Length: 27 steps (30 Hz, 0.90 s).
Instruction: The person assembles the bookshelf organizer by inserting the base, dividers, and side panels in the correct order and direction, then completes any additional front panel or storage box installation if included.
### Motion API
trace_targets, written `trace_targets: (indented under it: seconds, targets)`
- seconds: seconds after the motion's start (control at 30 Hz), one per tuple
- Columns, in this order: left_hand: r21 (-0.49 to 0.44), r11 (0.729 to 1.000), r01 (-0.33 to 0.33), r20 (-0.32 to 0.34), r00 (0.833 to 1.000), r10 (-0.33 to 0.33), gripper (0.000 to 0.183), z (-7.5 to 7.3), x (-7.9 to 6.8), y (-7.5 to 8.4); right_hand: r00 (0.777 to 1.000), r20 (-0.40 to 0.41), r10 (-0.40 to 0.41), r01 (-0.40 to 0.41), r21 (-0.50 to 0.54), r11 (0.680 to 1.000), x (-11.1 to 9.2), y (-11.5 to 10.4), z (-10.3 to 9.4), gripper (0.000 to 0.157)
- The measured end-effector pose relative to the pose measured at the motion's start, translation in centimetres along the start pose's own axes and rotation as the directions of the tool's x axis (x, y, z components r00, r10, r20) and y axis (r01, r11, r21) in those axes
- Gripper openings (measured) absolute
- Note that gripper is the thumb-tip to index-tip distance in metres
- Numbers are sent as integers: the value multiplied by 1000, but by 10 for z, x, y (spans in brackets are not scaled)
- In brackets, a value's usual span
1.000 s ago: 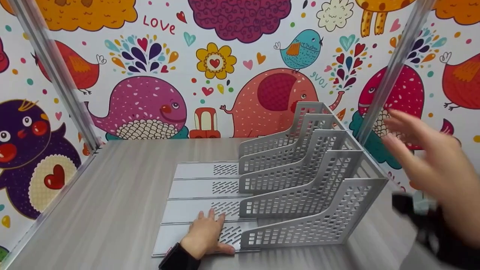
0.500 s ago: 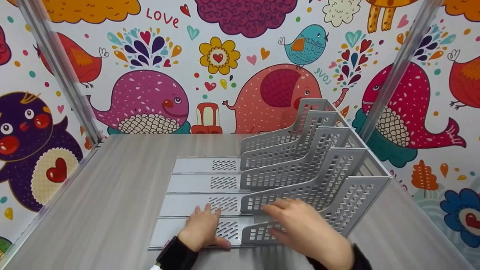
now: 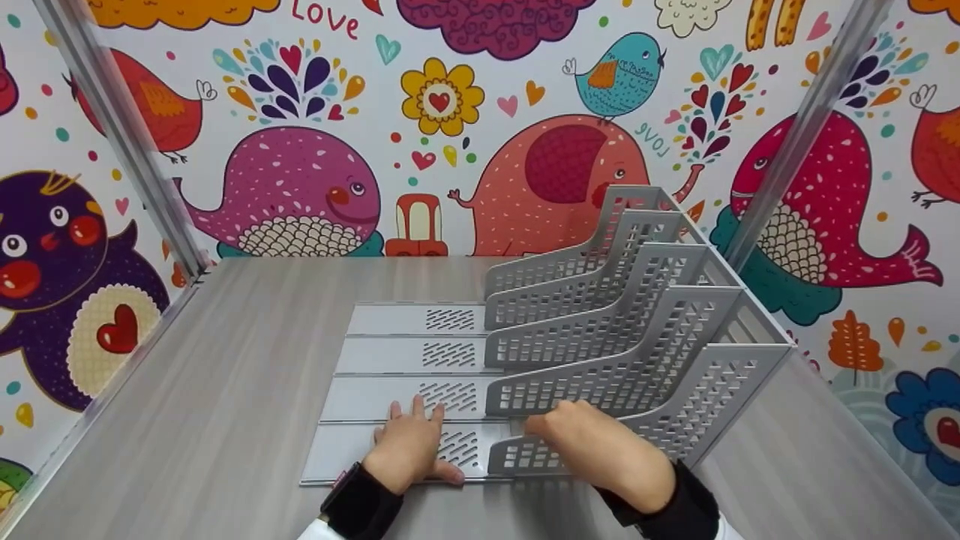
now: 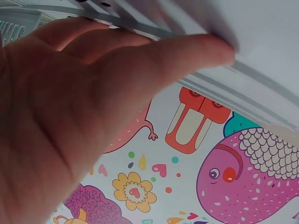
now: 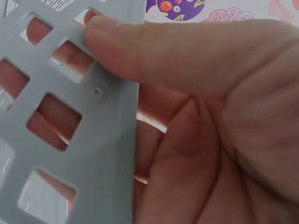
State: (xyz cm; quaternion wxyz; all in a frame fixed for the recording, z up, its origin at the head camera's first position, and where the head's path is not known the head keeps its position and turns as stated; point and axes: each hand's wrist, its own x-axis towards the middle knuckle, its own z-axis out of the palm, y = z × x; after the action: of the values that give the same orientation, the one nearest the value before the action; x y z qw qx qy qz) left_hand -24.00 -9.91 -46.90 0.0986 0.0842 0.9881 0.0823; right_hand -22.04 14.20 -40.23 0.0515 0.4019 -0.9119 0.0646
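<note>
Tabletop (image 3: pixel 225 375) spreads leftward; right hand (image 3: pixel 600 454) pinches edge of grey divider (image 3: pixel 697 409).

Free: tabletop (image 3: pixel 225 360), broad bare stretch left of the flat pale strips (image 3: pixel 375 354); shallower band between strips and patterned back wall (image 3: pixel 292 172).
Free: three farther bays of the grey rack (image 3: pixel 701 315), open above and at their low left ends.
Obstructed: nearest bay, crossed at its front by the right hand (image 3: pixel 600 450), which grips the nearest divider (image 3: pixel 709 405).
Obstructed: nearest strip, covered partly by the left hand (image 3: pixel 409 446); narrow gap between both hands.
Barriers: upright dividers between bays; slotted back panel (image 3: pixel 756 324) closing their right ends.
</note>
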Motion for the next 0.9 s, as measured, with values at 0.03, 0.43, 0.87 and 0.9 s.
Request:
trace_targets:
  seconds: [0.03,0.43,0.87,0.9]
  targets:
    - [5,1000,1,-2,1000,-1,112,0,0,0,1000,0,-4,4,-4,1000,0,0,-1,28]
    - [11,1000,22,24,999,-23,112,1,1,0,1000,8,-13,13,0,1000,1,1,-1,27]
    - [51,998,48,45,998,-51,114,4,6,2,1000,10,-10,10,21,1000,1,2,-2,29]
    - [50,998,49,49,997,-52,114,4,6,2,1000,14,-6,6,25,1000,0,2,-3,29]
